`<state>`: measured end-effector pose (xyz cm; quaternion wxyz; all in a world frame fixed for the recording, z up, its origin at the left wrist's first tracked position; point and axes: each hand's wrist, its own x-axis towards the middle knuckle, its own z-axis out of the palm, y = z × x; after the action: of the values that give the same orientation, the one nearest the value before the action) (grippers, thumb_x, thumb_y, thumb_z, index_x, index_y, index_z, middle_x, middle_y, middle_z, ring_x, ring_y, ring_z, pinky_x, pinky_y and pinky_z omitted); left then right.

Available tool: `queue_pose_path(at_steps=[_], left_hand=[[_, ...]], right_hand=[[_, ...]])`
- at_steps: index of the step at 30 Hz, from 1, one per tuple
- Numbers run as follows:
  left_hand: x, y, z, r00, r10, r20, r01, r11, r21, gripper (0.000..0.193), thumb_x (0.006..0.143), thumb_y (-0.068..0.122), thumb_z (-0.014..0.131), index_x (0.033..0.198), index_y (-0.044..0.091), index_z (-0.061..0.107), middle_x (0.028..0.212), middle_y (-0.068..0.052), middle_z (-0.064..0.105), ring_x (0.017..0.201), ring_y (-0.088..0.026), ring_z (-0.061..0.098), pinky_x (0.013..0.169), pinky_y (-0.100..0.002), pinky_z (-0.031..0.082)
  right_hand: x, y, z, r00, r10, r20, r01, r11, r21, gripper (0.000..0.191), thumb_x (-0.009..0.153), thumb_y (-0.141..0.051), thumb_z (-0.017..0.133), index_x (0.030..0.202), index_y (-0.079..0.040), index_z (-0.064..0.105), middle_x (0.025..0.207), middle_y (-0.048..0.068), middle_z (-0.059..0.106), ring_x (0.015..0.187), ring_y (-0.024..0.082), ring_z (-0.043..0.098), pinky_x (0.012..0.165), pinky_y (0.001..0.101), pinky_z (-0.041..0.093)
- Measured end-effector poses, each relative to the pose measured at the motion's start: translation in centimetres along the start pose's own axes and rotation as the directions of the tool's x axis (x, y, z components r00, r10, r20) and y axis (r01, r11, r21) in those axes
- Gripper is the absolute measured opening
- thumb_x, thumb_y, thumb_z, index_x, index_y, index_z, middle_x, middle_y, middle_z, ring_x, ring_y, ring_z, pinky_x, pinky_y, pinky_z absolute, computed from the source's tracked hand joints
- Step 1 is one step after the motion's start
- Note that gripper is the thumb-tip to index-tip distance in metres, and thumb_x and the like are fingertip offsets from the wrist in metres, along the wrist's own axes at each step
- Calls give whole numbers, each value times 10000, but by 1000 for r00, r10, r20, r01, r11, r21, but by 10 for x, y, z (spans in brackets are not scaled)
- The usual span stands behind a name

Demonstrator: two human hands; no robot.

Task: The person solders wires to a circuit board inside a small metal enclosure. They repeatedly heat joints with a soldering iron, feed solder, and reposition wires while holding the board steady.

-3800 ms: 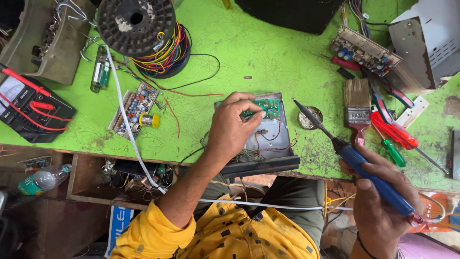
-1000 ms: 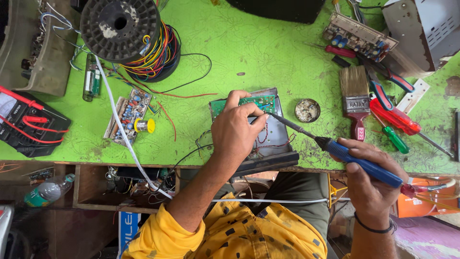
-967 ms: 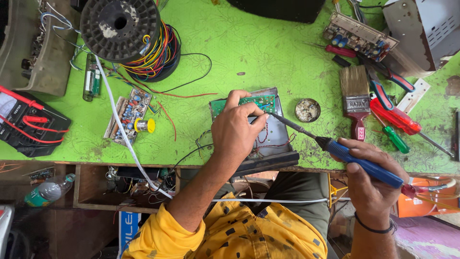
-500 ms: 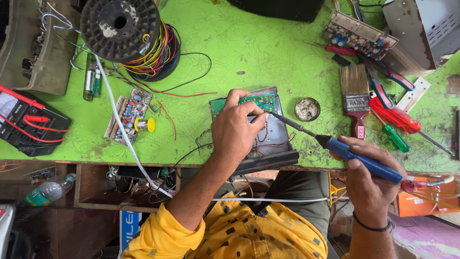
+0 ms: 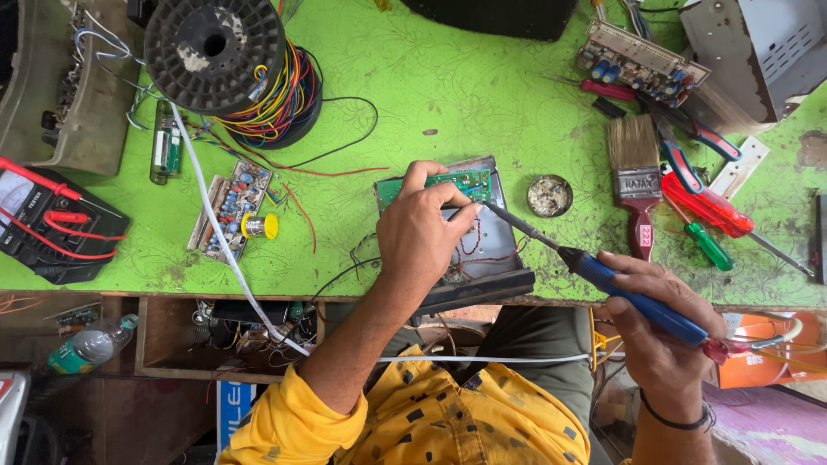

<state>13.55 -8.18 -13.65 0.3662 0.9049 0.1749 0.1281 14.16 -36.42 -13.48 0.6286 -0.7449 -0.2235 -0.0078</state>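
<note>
— Circuit board (image 5: 448, 182), where is it?
— On the grey chassis (image 5: 495, 250) at the green bench's (image 5: 413, 95) front edge. The left hand (image 5: 422, 234) pinches its edge; the right hand (image 5: 659, 331) is closed round the blue soldering iron (image 5: 637, 297), tip at the board.
— Around it?
— A round tin (image 5: 550, 195) and a brush (image 5: 633, 176) with a printed ferrule on the right, a wire spool (image 5: 220, 60) and a black meter (image 5: 52, 226) on the left.
— Changed?
— Barely; the tip stays on the board.

We see a bright green surface (image 5: 431, 77) carrying a black wire spool (image 5: 215, 52), a multimeter (image 5: 52, 228), a small populated circuit board (image 5: 231, 207), a paintbrush (image 5: 636, 181), red-handled screwdrivers (image 5: 711, 207), a round tin (image 5: 550, 195) and a metal chassis (image 5: 482, 250).
</note>
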Motion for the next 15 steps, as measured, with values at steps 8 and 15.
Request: queue_pose_path(at_steps=[8, 15], left_hand=[[-2, -1, 1, 1000, 8, -12, -8, 1000, -7, 132, 777, 278, 850, 790, 161, 791, 1193, -42, 675, 824, -259, 723, 657, -401, 542], [-2, 0, 0, 1000, 3, -17, -3, 1000, 1, 131, 777, 282, 847, 797, 164, 795, 1201, -44, 671, 838, -259, 722, 674, -401, 543]], right_hand=[[-2, 2, 2, 1000, -8, -11, 9, 999, 34, 196, 960, -86, 764, 1107, 18, 687, 1227, 234, 713, 1151, 247, 710, 1026, 319, 550], [-1, 4, -2, 999, -16, 36, 16, 1000, -3, 198, 942, -91, 784, 1088, 12, 697, 1215, 249, 715, 1103, 239, 717, 976, 307, 558]])
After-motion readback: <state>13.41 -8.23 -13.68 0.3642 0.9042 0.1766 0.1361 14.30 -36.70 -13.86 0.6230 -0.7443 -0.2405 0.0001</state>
